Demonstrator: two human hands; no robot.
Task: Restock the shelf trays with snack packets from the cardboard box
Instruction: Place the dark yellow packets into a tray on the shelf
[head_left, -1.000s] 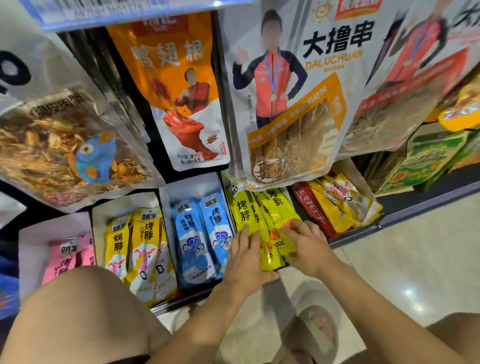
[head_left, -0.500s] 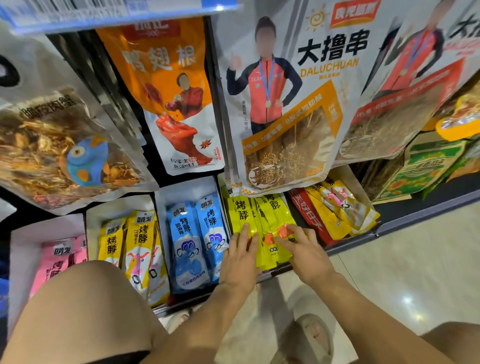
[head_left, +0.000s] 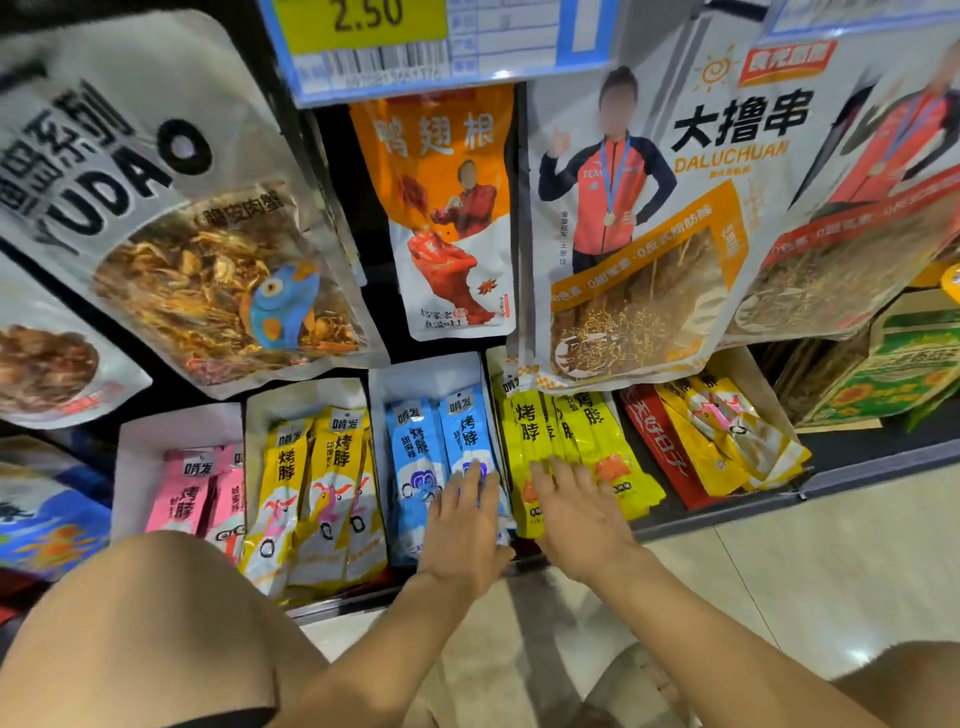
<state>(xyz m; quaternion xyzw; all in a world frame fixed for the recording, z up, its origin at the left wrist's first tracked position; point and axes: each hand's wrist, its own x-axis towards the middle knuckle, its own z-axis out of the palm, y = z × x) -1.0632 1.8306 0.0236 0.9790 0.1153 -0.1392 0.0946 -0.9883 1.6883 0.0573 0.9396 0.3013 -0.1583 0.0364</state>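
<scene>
A low shelf carries a row of white trays (head_left: 179, 431) filled with long snack packets standing side by side. The left hand (head_left: 464, 530) lies flat with its fingers spread wide over the lower ends of the 2 blue packets (head_left: 441, 457), fingertips touching the right-hand one, and it grips nothing. The right hand (head_left: 581, 514), just at 3 o'clock from the left, is likewise opened wide and empty, palm down on the bottom of the lime-yellow packets (head_left: 566, 441) in the next tray. The 2 hands are near each other yet apart, with the tray wall between them. At 9 o'clock from the blue packets sits a tray of darker yellow packets (head_left: 317, 488), and further toward 9 o'clock a tray of pink packets (head_left: 200, 493), partly hidden by the person's bare knee (head_left: 130, 623) at the lower left. At 3 o'clock from the lime-yellow ones, a red packet (head_left: 654, 447) and loose yellow packets (head_left: 727, 441) lean in the last tray. At 12 o'clock hang large bags: a YUDAO bag (head_left: 171, 218) with a blue fish, an orange bag (head_left: 447, 208) and a white DALUCHUAN bag (head_left: 649, 218) whose lower edge overlaps the tops of the lime-yellow packets. A yellow price tag (head_left: 363, 21) reads 2.50. The cardboard box of the task cannot be picked out; a green printed carton (head_left: 904, 364) stands at the far right.
</scene>
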